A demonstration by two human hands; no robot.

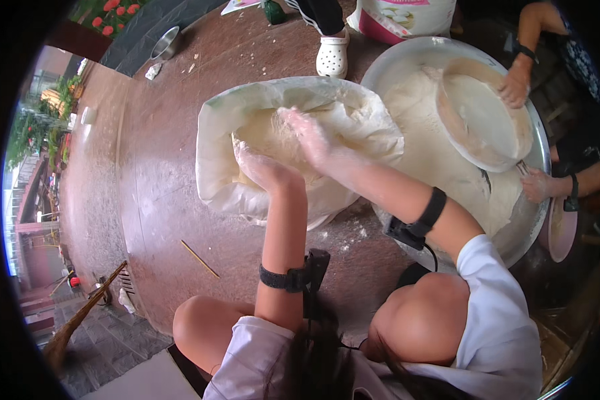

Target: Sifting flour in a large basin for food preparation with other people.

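Note:
My left hand (262, 167) and my right hand (307, 137) are inside the mouth of a white woven sack (212, 150), both coated in pale powder that looks like flour. Between and around them lies the loose flour (265, 122). The palms face each other, a small distance apart, with fingers extended. My right hand is slightly blurred. Whether any flour rests in the palms is hard to see. The sack's rim is folded outward and its right side touches a wide metal basin (390, 62).
Flour (410, 105) covers much of the basin's bottom. Another person's hands (517, 87) hold a round sieve (447, 120) over it. A white clog (331, 57) stands beyond my sack. A metal bowl (165, 44), a thin stick (200, 258) and a broom (82, 315) lie leftward.

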